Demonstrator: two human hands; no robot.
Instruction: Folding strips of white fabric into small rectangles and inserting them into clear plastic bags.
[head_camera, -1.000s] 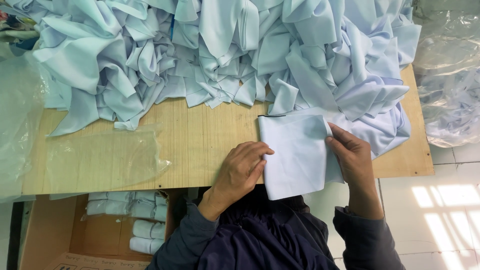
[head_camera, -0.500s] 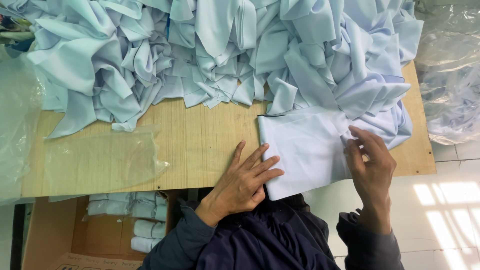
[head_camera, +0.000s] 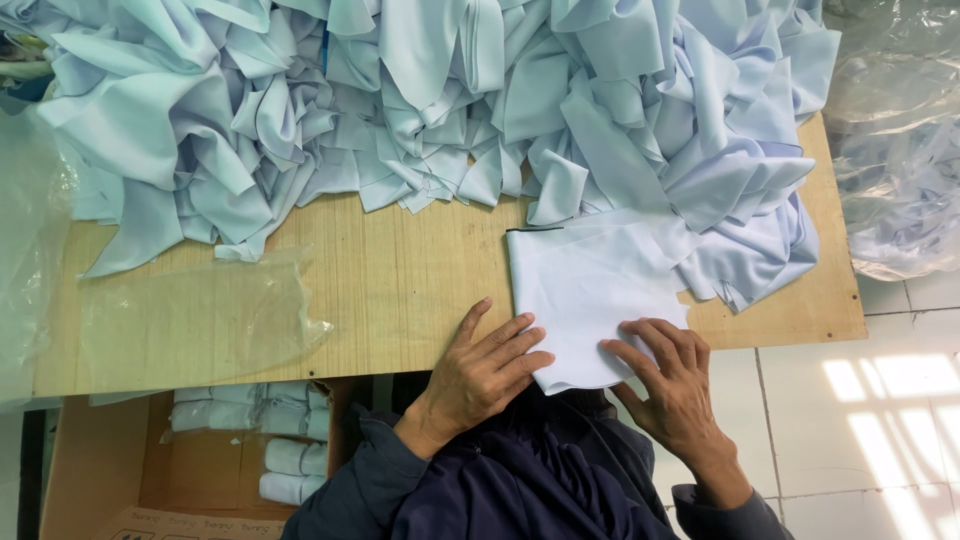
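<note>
A flat white cloth piece lies at the near edge of the wooden tabletop, and its lower end hangs a little over that edge. The left hand lies open and flat, fingers spread, pressing on the cloth's left edge. The right hand lies open too, fingertips pressing its lower right part. Neither hand grips anything. There is bare wood to the left of the cloth. A big heap of pale blue cloth fills the far side. A clear plastic bag lies flat on the left. Under the tabletop, a brown cardboard box holds rolled white cloth
</note>
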